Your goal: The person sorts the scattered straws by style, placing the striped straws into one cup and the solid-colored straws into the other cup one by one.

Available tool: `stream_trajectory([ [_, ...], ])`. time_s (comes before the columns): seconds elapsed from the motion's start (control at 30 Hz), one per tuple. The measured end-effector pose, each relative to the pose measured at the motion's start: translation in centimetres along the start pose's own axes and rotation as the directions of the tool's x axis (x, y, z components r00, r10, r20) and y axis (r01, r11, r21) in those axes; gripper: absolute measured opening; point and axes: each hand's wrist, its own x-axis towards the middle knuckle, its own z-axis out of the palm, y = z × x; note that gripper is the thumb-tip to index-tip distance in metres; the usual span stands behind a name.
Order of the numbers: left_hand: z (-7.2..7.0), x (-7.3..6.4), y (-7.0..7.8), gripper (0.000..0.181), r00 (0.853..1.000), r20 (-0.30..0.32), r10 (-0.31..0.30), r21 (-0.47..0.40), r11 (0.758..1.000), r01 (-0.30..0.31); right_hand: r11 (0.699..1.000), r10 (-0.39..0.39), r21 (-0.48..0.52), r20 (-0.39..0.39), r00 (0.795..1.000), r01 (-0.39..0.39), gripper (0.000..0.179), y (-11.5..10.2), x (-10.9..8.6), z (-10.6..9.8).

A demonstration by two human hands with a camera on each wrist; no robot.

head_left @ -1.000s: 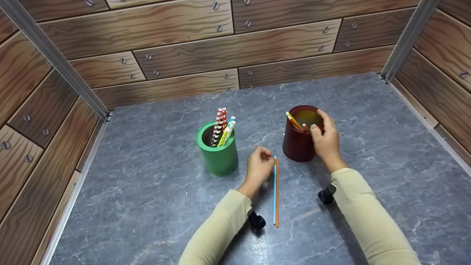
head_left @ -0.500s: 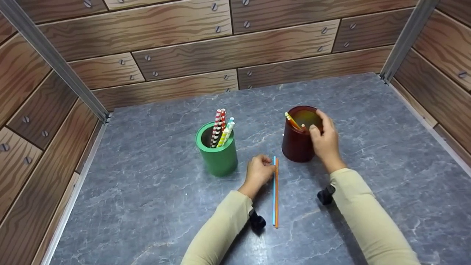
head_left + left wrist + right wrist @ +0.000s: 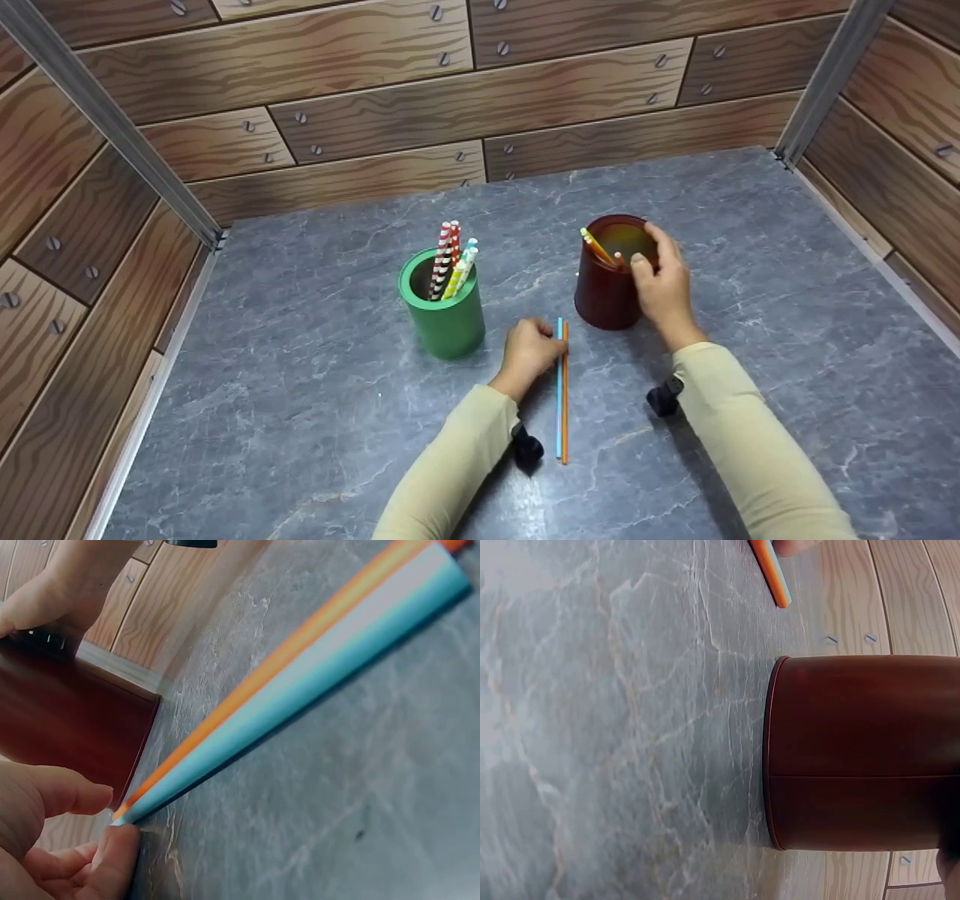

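A blue straw (image 3: 559, 405) and an orange straw (image 3: 565, 420) lie side by side on the table. My left hand (image 3: 529, 352) is at their far end. In the left wrist view its thumb (image 3: 82, 795) and bent forefinger (image 3: 112, 855) stand apart, and the forefinger seems to touch the blue straw's tip. My right hand (image 3: 664, 289) grips the upper right side of a dark red pen cup (image 3: 607, 296), thumb near the rim. Several thin straws (image 3: 596, 244) lean inside that upright cup. The right wrist view shows mostly the cup's side (image 3: 862, 750).
Left of my left hand stands a green cup (image 3: 450, 330) with several patterned paper straws (image 3: 450, 262). Wood-print panels (image 3: 375, 90) border the grey marbled table (image 3: 300, 420) at the back and both sides.
My left hand has moved slightly nearer along the straws, and its thumb now reaches over them. The right hand and both cups stay in place.
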Motion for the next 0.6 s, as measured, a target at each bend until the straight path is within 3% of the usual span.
stream_trajectory([
  [0.2,0.10,-0.04,0.21,0.017,0.998,-0.040,0.052,0.141,0.989,-0.046,1.000,-0.009,0.002,-0.005,1.000,0.009,0.051,-0.10,0.02,-0.05],
  [0.6,0.70,-0.49,0.14,0.014,0.986,-0.074,0.149,0.246,0.961,-0.127,1.000,0.006,0.002,0.006,1.000,-0.007,0.051,-0.08,-0.04,-0.10],
])
